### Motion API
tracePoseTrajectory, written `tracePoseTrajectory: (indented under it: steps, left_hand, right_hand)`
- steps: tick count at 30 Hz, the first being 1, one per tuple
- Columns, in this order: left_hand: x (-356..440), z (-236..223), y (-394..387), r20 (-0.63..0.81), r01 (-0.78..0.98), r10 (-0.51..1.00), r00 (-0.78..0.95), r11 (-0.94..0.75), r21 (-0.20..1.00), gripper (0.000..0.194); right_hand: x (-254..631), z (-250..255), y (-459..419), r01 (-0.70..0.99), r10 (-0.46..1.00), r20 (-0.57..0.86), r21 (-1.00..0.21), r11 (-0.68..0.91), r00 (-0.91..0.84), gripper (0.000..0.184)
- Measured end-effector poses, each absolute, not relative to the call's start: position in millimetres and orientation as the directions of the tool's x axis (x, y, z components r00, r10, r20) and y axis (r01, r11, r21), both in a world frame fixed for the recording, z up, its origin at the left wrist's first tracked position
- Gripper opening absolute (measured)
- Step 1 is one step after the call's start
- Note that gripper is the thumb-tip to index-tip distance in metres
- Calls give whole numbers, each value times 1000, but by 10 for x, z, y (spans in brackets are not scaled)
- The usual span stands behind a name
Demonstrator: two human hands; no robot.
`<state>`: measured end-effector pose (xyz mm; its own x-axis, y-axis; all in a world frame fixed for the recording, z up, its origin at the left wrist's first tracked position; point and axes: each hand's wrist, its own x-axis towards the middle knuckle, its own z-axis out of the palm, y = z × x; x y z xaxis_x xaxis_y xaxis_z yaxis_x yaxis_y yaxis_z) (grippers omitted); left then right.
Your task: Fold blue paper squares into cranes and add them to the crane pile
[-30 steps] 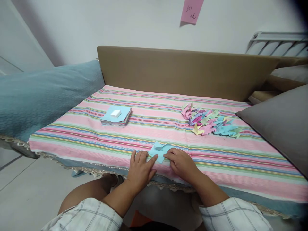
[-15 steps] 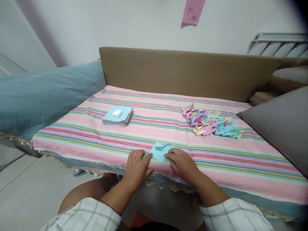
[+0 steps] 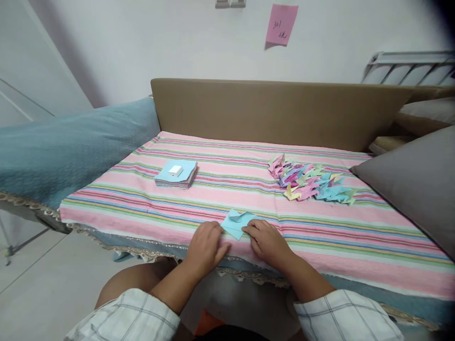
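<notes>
A light blue sheet of origami paper (image 3: 233, 229), partly folded with a raised flap along its top, lies on the striped cloth (image 3: 245, 189) near the front edge. My left hand (image 3: 205, 246) is at its left corner, fingers curled together and fingertips against the paper, thumb apart below. At the right edge, my right hand (image 3: 269, 242) pinches the paper between thumb and fingers. Farther right lies a pile of folded paper cranes (image 3: 307, 181) in pink, purple, green, yellow and blue. To the left sits a stack of square paper (image 3: 185, 177) with a small white block (image 3: 175, 170) on top.
A brown backrest (image 3: 270, 113) runs along the rear. A grey cushion (image 3: 415, 175) leans at the right, and a blue-covered armrest (image 3: 88, 142) stands at the left. A pink note (image 3: 282, 24) is stuck on the wall.
My left hand's fingers have shifted slightly at the paper's left corner, and its index finger is drawn in. The view has tilted up a little. My right hand stays at the right edge.
</notes>
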<state>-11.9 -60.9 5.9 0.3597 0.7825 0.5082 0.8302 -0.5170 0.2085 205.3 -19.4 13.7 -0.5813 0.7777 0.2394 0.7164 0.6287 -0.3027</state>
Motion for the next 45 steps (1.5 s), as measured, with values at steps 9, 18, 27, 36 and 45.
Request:
tracePoseTrajectory:
  steps: [9, 18, 27, 36, 45]
  left_hand:
    - [316, 14, -598, 312, 810, 782, 540, -584, 60, 55]
    - [226, 103, -434, 352, 810, 762, 544, -587, 18, 47]
    - [115, 209, -167, 398, 772, 717, 572, -635, 35, 19]
    - [-116, 160, 185, 432, 590, 700, 568, -713, 380, 32]
    - [-32, 385, 142, 276, 534, 665, 694, -732, 423, 28]
  right_hand:
    - [2219, 88, 8, 629, 815, 517, -550, 550, -261, 28]
    - [2216, 182, -16, 504, 953, 109, -828, 245, -283, 24]
    - [2162, 433, -221, 230, 810, -132, -973, 4, -571, 30]
    - [2298, 325, 99, 526, 797, 454, -599, 604, -399, 51]
    - [2279, 210, 256, 589, 721, 350, -418, 692, -598, 31]
